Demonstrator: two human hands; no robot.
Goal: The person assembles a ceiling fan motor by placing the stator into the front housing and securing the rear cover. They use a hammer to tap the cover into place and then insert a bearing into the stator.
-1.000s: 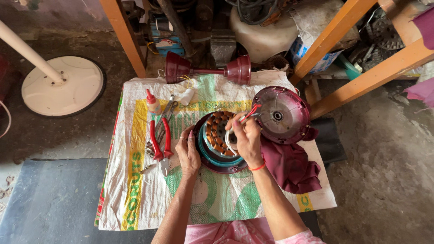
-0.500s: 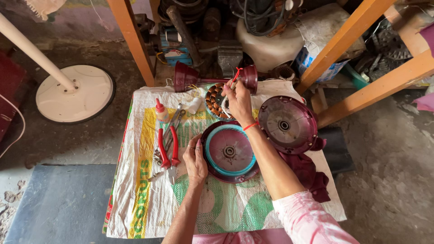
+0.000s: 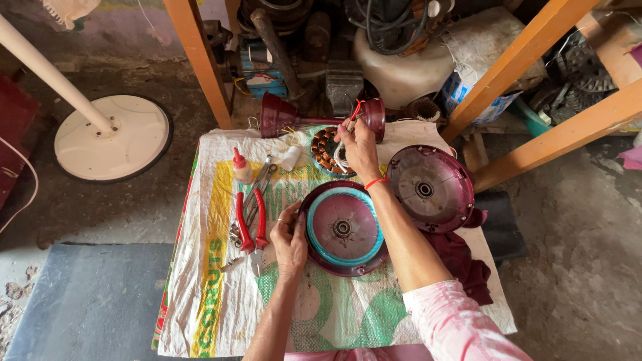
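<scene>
On the woven sack (image 3: 221,281) spread over the low table, a round maroon motor housing (image 3: 343,228) with a teal ring lay open side up, and the left hand (image 3: 289,234) rested against its left rim, fingers curled onto the edge. Beyond it, toward the far edge of the sack, the right hand (image 3: 359,147) reached out with an orange band at the wrist, its fingers pinched around a bundle of red and white wires just above the copper-wound stator (image 3: 326,151), which sat flat on the sack, well apart from the left hand. To the right of the housing lay a second maroon cover (image 3: 430,188), partly on a dark red cloth (image 3: 461,257). Left of the left hand lay red-handled pliers (image 3: 251,217), and farther up a small red-capped bottle (image 3: 241,167)
</scene>
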